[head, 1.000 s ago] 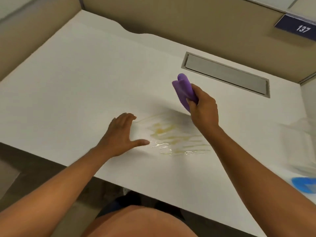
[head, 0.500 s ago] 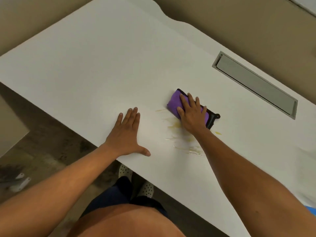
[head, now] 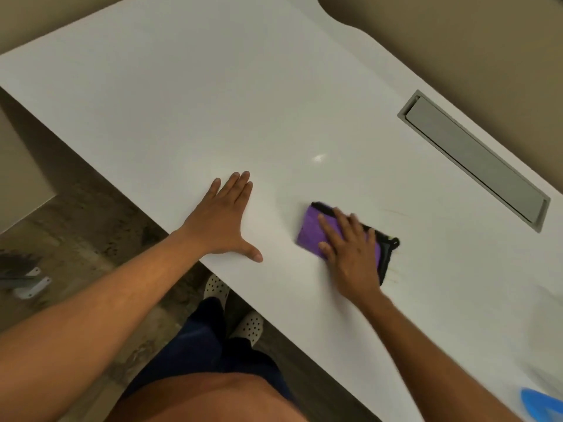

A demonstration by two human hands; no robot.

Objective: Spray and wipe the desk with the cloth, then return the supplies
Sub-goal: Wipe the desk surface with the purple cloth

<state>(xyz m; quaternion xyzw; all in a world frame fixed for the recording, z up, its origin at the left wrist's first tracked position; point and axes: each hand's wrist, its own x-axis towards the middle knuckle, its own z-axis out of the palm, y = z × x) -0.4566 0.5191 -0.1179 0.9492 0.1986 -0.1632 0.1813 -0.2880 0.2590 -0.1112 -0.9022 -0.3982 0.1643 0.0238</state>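
Note:
A purple cloth (head: 310,228) with a black edge lies flat on the white desk (head: 213,102). My right hand (head: 350,248) presses down on it with fingers spread, covering most of it. My left hand (head: 224,220) rests flat on the desk to the left of the cloth, palm down, fingers apart, holding nothing. Faint yellowish streaks (head: 396,213) remain on the desk just right of the cloth. A blue object (head: 540,405) shows at the bottom right corner, mostly cut off; I cannot tell what it is.
A grey recessed cable hatch (head: 475,159) is set into the desk at the right. Beige partition walls (head: 457,35) close the desk's far side. The desk's near edge runs diagonally; below it are my legs and spotted shoes (head: 248,327) on the floor.
My right hand brought the cloth down onto the desk and slid it toward me over the yellowish spill, which is mostly gone. The left hand stayed flat on the desk.

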